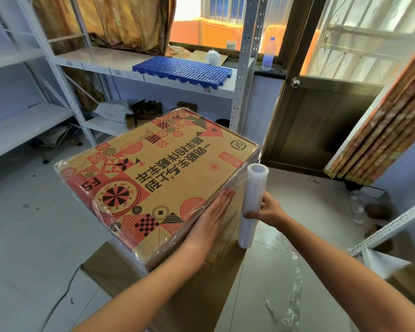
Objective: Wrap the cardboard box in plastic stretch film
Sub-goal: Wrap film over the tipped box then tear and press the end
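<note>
A large cardboard box (153, 173) with red and black printed patterns stands in the middle, its sides and edges covered in clear stretch film. My left hand (213, 212) lies flat with straight fingers against the box's right side, pressing the film. My right hand (266, 209) grips an upright white roll of stretch film (252, 202) just right of the box. A short sheet of film runs from the roll to the box's right side.
The box rests on a plain brown carton (120, 271). White metal shelving (65, 75) stands left and behind, bearing a blue plastic grid panel (182, 69). A dark door (321, 121) is at back right. A crumpled film strip (292, 279) trails on the tiled floor.
</note>
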`<action>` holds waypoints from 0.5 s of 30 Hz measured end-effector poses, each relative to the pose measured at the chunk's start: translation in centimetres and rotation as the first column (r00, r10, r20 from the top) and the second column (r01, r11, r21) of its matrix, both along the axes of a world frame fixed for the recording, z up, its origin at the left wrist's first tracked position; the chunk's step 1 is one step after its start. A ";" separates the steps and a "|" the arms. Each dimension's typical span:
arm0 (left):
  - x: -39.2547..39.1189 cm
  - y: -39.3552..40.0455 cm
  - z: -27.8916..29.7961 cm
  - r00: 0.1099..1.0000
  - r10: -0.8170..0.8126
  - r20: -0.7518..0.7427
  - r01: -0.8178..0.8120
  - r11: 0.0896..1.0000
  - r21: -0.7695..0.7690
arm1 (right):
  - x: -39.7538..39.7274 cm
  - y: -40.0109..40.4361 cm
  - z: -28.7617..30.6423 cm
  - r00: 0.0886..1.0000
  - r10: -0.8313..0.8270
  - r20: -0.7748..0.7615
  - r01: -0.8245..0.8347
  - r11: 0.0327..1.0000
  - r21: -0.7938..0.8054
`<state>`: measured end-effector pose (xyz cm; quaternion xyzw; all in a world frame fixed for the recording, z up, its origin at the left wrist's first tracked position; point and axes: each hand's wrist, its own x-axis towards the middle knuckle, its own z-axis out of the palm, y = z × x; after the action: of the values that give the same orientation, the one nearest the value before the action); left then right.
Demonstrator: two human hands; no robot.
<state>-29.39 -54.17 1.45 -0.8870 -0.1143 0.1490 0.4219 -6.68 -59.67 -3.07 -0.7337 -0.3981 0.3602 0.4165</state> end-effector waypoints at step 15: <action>0.9 -1.0 0.7 0.983 0.081 0.167 -0.047 0.979 -0.200 | 1.0 1.4 0.2 0.993 0.080 0.090 -0.080 0.997 -0.001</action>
<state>-28.53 -55.12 2.16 -0.9295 -0.1643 0.0947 0.3162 -5.72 -58.23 -2.85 -0.7323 -0.4461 0.3426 0.3840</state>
